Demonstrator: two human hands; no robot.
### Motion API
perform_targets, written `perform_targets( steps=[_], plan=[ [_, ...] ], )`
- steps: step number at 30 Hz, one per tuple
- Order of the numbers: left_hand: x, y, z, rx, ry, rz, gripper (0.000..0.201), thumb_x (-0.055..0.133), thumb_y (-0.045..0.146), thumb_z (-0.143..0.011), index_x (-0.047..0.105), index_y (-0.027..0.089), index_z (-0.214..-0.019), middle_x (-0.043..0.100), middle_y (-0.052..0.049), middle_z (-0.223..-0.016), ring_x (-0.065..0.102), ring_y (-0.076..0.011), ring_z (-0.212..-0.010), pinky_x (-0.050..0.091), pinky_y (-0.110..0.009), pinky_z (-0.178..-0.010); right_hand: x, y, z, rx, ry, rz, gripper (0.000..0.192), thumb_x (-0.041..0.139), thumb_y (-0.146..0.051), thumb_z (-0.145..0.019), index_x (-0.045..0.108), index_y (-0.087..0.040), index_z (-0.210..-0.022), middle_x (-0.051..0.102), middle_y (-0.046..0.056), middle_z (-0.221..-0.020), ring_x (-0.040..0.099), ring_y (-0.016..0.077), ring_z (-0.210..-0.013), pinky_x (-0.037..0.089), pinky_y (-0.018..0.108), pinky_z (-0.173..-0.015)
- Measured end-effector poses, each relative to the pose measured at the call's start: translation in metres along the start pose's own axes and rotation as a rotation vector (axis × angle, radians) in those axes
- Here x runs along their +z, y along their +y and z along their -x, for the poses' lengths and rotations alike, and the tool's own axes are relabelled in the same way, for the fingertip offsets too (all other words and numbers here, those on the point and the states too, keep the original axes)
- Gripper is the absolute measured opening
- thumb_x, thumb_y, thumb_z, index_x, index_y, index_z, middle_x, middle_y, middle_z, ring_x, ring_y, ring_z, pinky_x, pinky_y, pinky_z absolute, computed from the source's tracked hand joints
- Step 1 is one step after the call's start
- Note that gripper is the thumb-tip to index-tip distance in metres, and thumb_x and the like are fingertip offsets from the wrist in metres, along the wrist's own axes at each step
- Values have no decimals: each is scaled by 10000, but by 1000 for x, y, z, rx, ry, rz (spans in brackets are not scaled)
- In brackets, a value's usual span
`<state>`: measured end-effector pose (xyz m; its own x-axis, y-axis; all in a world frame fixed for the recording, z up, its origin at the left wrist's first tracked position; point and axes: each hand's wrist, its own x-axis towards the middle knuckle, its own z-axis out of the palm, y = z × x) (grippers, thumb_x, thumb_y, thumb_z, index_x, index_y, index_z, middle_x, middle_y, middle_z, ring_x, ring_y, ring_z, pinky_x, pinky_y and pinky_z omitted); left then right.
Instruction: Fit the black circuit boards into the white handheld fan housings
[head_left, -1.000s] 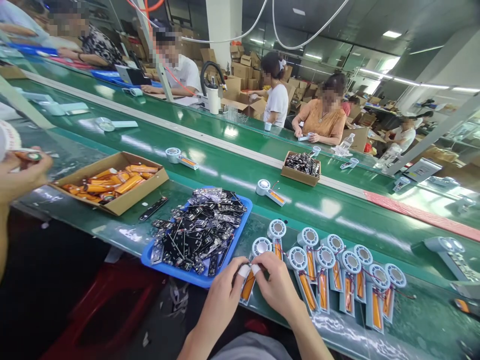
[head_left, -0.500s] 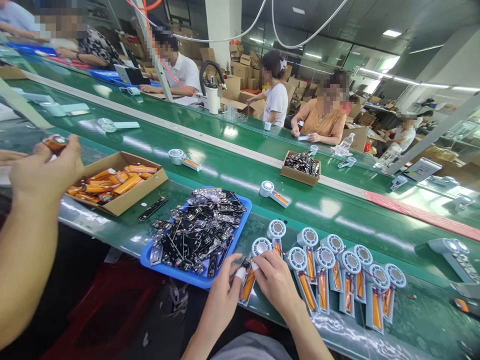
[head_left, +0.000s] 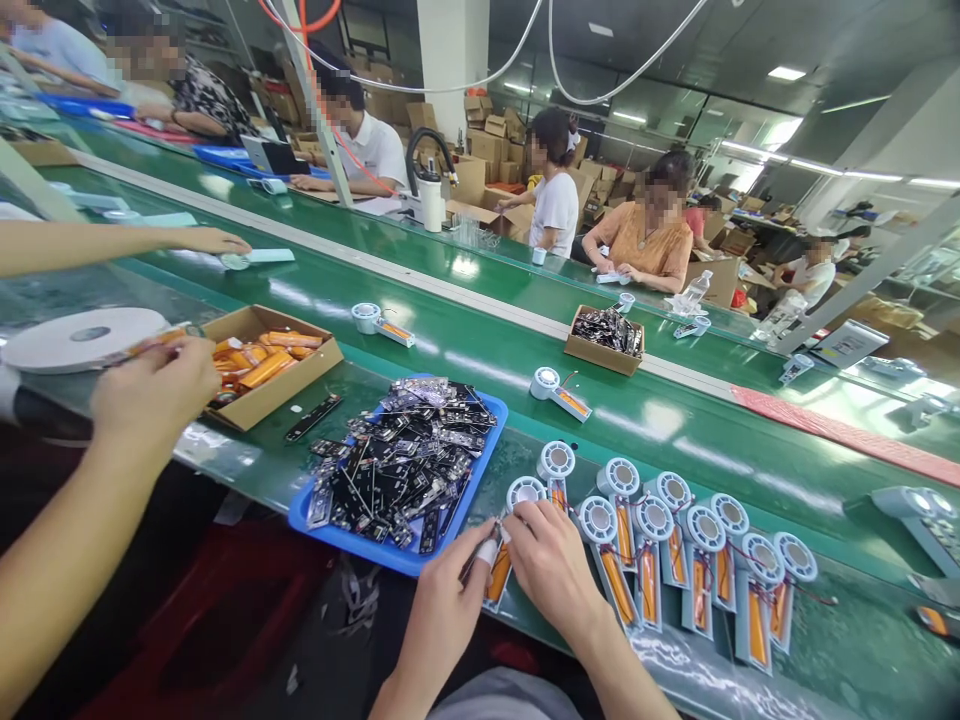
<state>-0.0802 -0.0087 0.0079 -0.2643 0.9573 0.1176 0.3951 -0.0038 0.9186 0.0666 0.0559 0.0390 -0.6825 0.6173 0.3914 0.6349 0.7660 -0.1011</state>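
Co-worker's hand now lower beside tape roll; both hands pinching fan unit; no legible writing.

A blue tray heaped with black circuit boards is seen on the green conveyor. A cardboard box of orange batteries is set to its left. A smaller box is placed across the belt, where seated workers are lined up.
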Motion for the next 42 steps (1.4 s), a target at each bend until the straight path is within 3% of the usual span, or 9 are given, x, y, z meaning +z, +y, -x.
perform_targets(
  steps=[5,8,12,17,22,26,30,35,42],
  plan=[
    [-10,2,-7,-106,-121,147,367,507,357,-887,754,184,-1098,702,-15,-613,661,-187,-534,563,-261,-498,2,5,2,77,19,-137,185,526,-91,-960,662,-213,-986,680,68,-972,593,218,-824,482,326,-728],
    [-15,2,-11,-108,-188,187,368,538,418,-896,766,186,-1068,703,-26,-658,639,-175,-551,523,-239,-471,-1,10,1,91,-8,-316,230,542,-79,-960,686,-209,-1085,709,64,-987,609,216,-862,497,320,-770],
    [-18,1,-16,-102,-267,208,372,535,431,-908,771,187,-1060,720,-43,-768,634,-162,-599,524,-236,-522,-2,13,0,135,-32,-537,194,567,-111,-970,728,-217,-990,726,46,-903,618,207,-832,491,321,-777],
    [-15,-1,-19,-98,-294,208,351,522,405,-921,739,193,-1099,727,-34,-803,653,-163,-616,507,-240,-550,-2,13,-1,239,-29,-612,213,567,-104,-951,744,-219,-978,730,57,-914,620,226,-878,496,357,-818],
    [-11,-6,-12,-181,-260,188,413,480,410,-939,608,176,-1255,771,-53,-860,714,-199,-673,510,-268,-581,-19,15,7,280,-36,-770,326,504,-86,-953,677,-228,-1189,677,83,-1139,628,215,-1060,496,359,-950],
    [-16,-4,-7,-192,-292,157,470,463,381,-935,557,181,-1349,779,-44,-856,734,-208,-714,544,-290,-674,-22,11,22,247,-117,-721,377,536,-38,-868,696,-235,-1147,632,77,-1081,627,208,-987,519,332,-882],
    [-18,0,-5,-189,-358,54,501,399,306,-935,542,206,-1405,768,-33,-821,722,-214,-646,568,-306,-635,-10,7,26,273,-41,-770,295,506,-55,-885,736,-211,-985,684,83,-1031,650,211,-957,522,334,-868],
    [-15,3,-2,-1,-394,-277,556,328,124,-888,611,220,-1356,705,-114,-1269,669,-265,-1197,527,-394,-1002,3,3,20,562,46,-1031,140,598,-220,-907,733,-191,-926,740,57,-881,692,193,-799,564,291,-751],
    [-21,8,-2,37,-408,-566,598,293,66,-903,653,264,-1337,721,-114,-1068,747,-277,-940,587,-370,-777,13,-3,20,550,214,-951,161,604,-219,-900,728,-180,-995,759,61,-880,734,189,-786,600,263,-713]
  ],
)
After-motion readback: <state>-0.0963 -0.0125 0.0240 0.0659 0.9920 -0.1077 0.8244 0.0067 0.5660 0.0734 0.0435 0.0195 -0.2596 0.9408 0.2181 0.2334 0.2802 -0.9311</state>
